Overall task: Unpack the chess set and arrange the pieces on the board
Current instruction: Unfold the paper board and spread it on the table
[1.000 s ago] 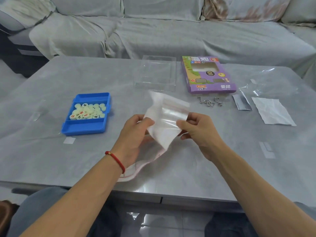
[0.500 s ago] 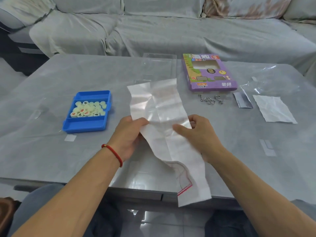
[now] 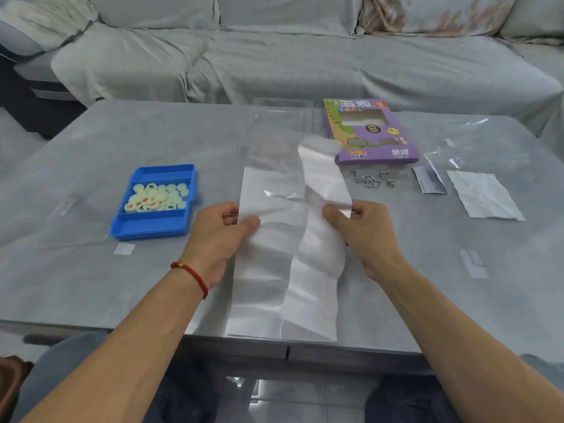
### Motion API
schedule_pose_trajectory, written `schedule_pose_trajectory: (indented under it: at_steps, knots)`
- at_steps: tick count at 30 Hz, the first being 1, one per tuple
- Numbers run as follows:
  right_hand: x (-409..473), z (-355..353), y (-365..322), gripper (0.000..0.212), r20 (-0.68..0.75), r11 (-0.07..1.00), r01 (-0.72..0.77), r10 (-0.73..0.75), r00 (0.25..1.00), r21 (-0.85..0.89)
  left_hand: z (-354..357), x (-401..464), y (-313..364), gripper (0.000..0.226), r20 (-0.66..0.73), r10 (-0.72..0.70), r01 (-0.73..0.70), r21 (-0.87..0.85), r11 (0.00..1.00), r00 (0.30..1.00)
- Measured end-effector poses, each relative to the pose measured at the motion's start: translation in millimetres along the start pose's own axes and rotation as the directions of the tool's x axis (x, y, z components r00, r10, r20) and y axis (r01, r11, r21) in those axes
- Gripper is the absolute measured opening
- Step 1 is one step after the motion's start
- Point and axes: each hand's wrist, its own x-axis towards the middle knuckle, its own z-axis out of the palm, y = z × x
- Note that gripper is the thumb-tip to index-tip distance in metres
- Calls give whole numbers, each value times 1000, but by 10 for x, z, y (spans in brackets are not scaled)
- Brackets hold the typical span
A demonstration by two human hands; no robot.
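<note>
Both my hands hold the thin plastic sheet stretched over the table.

My left hand (image 3: pixel 224 236) pinches the left edge of the sheet (image 3: pixel 287 239) between thumb and fingers, and my right hand (image 3: pixel 364 232) pinches the right edge the same way; the sheet is partly unfolded, its right half still creased upward. The blue tray (image 3: pixel 154 227) with the round white pieces (image 3: pixel 155 198) in its middle compartment sits on the table (image 3: pixel 76 270) to the left, well apart from the sheet. The purple box (image 3: pixel 370 132) lies at the far right, with small metal hooks (image 3: pixel 370 179) just in front of it.
</note>
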Motion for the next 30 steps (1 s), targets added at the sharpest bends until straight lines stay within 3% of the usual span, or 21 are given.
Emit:
schedule_pose_trajectory:
  at_steps: [8, 14, 16, 19, 24, 30]
  knots:
    - [99, -258, -116, 6, 63, 997, 71, -70, 996, -19, -164, 198, 28, 16, -222, 66, -76, -38, 996, 973]
    - [171, -674, -272, 18, 181, 978, 165, -141, 973, -125, -356, 314, 83, 17, -350, 151, -159, 6, 987, 924]
    - [185, -745, -283, 18, 169, 966, 198, -169, 971, -169, -349, 298, 125, 13, -335, 190, -198, 12, 980, 923]
    - [191, -781, -332, 16, 18, 962, 234, -234, 972, -142, -374, 319, 220, 12, -257, 276, -261, 91, 961, 926]
    - [50, -810, -527, 16, -99, 899, 427, -418, 903, 101, -524, 198, 638, 25, -213, 521, -511, 102, 853, 827]
    - [-82, -912, -494, 23, -90, 818, 492, -489, 868, 299, -657, -95, 911, 14, -81, 583, -579, 66, 813, 809]
